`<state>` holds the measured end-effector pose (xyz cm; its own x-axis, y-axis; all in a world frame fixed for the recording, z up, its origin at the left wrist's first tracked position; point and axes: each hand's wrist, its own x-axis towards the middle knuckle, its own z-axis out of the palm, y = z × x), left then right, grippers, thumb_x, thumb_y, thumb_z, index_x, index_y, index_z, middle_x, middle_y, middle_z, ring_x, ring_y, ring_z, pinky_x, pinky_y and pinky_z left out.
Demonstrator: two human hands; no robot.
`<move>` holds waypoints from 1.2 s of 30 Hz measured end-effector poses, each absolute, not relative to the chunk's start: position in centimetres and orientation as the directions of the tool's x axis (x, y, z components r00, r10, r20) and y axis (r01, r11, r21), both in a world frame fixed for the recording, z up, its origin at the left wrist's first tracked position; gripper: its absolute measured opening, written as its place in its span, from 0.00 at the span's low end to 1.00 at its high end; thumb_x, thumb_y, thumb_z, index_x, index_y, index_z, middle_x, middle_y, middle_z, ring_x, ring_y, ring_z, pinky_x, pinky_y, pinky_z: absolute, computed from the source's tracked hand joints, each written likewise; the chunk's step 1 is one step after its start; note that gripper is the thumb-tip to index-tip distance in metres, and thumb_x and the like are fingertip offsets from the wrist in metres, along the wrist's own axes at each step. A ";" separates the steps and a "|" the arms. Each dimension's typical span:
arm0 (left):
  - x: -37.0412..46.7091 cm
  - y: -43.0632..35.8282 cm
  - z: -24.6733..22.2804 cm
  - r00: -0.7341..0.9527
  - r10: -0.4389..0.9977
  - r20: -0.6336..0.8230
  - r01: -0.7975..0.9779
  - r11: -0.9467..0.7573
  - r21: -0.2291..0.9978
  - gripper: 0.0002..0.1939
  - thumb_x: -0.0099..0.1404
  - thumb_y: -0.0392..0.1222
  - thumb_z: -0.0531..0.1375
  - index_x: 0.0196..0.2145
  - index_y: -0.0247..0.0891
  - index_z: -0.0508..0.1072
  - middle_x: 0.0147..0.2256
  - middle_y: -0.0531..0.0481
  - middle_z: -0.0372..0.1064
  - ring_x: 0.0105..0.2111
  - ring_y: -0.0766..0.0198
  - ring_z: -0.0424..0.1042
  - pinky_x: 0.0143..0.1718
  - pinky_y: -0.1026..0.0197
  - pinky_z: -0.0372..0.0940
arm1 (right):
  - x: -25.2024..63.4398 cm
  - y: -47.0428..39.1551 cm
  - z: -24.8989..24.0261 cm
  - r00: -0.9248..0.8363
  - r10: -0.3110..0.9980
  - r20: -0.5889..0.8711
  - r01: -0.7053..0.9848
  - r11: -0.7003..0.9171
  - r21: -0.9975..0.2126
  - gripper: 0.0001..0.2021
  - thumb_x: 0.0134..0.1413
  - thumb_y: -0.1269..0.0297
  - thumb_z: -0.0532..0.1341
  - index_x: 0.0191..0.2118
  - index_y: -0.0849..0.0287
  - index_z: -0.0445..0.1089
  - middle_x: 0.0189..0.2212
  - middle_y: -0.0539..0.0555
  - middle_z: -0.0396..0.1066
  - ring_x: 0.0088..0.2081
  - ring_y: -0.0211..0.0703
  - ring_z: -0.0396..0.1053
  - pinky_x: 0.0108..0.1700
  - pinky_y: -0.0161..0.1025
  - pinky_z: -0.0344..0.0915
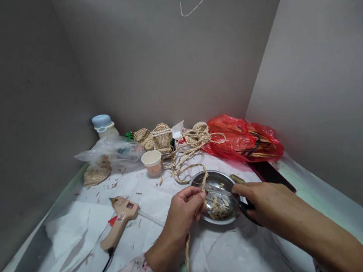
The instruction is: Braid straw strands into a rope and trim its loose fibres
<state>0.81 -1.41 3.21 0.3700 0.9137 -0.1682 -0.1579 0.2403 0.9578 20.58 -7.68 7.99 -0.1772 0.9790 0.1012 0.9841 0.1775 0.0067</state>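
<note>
My left hand [186,211] pinches a braided straw cord [203,178] at the left side of a round metal bowl [197,181]. The cord runs from the pile at the back to my fingers, and a length hangs below my hand toward the front edge. Straw scraps [219,207] lie in the bowl. Over the bowl's right side, my right hand [254,195] is closed around black-handled scissors [249,214]. Their blades point left across the bowl, toward the cord.
A glue gun [121,222] with a black cable lies at left near crumpled white paper [69,233]. Behind are a paper cup [152,163], clear plastic bag [116,151], blue-lidded bottle [104,126], woven straw pieces [162,137] and red bag [235,140]. A dark flat object [272,175] lies right.
</note>
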 end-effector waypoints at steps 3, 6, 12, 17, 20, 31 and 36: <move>0.9 -1.5 3.3 0.378 0.912 -0.162 -0.130 0.226 0.965 0.12 0.51 0.46 0.64 0.27 0.34 0.70 0.15 0.58 0.60 0.14 0.74 0.53 0.17 0.69 0.46 | 20.5 -7.5 7.8 -0.184 0.977 0.105 0.983 0.184 0.008 0.14 0.41 0.74 0.61 0.36 0.50 0.69 0.29 0.47 0.75 0.28 0.41 0.73 0.25 0.36 0.46; 0.9 -1.7 3.3 0.370 0.916 -0.154 -0.097 0.203 0.974 0.12 0.50 0.46 0.64 0.27 0.34 0.70 0.15 0.58 0.60 0.14 0.74 0.52 0.16 0.69 0.44 | 20.3 -7.5 7.9 -0.175 0.979 0.105 0.985 0.174 0.019 0.13 0.42 0.73 0.61 0.35 0.50 0.70 0.29 0.47 0.75 0.28 0.42 0.73 0.25 0.36 0.45; 1.1 -2.0 3.4 0.339 0.935 -0.105 -0.056 0.132 0.990 0.09 0.51 0.43 0.63 0.27 0.34 0.70 0.15 0.60 0.57 0.15 0.74 0.53 0.18 0.69 0.47 | 20.3 -7.7 8.2 -0.172 0.982 0.081 0.985 0.170 0.024 0.13 0.39 0.76 0.59 0.33 0.51 0.69 0.28 0.47 0.75 0.27 0.41 0.72 0.25 0.37 0.43; 1.2 -2.0 3.2 0.339 0.937 -0.084 -0.048 0.107 0.993 0.09 0.51 0.43 0.63 0.27 0.34 0.71 0.15 0.60 0.57 0.15 0.73 0.54 0.19 0.68 0.48 | 20.3 -7.8 8.4 -0.158 0.986 0.059 0.987 0.157 0.021 0.15 0.38 0.76 0.59 0.33 0.50 0.70 0.28 0.48 0.76 0.29 0.42 0.73 0.25 0.36 0.43; 1.2 -2.1 3.2 0.347 0.934 -0.086 -0.044 0.108 0.993 0.09 0.51 0.43 0.63 0.27 0.34 0.72 0.15 0.60 0.57 0.15 0.73 0.53 0.19 0.68 0.47 | 20.3 -7.7 8.5 -0.140 0.990 0.031 0.990 0.139 0.026 0.15 0.39 0.76 0.59 0.33 0.50 0.70 0.28 0.48 0.77 0.28 0.43 0.73 0.25 0.36 0.43; 1.2 -2.0 3.0 0.350 0.933 -0.079 -0.006 0.086 0.996 0.08 0.53 0.42 0.62 0.28 0.33 0.71 0.16 0.60 0.56 0.16 0.73 0.53 0.20 0.67 0.47 | 20.2 -7.5 8.7 -0.135 0.991 0.006 0.989 0.134 0.056 0.15 0.38 0.76 0.58 0.33 0.49 0.70 0.28 0.48 0.77 0.28 0.44 0.74 0.25 0.36 0.43; 1.3 -1.9 2.8 0.351 0.932 -0.089 0.006 0.093 0.996 0.08 0.53 0.42 0.61 0.28 0.33 0.72 0.16 0.59 0.58 0.16 0.73 0.53 0.19 0.67 0.47 | 20.2 -7.4 8.5 -0.145 0.989 0.016 0.988 0.143 0.065 0.14 0.39 0.76 0.59 0.33 0.50 0.71 0.27 0.49 0.76 0.27 0.42 0.73 0.25 0.37 0.43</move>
<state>1.30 -1.94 2.84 0.3510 0.9321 -0.0894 0.0056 0.0934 0.9956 20.25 -7.39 8.54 -0.1447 0.9893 0.0162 0.9876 0.1434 0.0645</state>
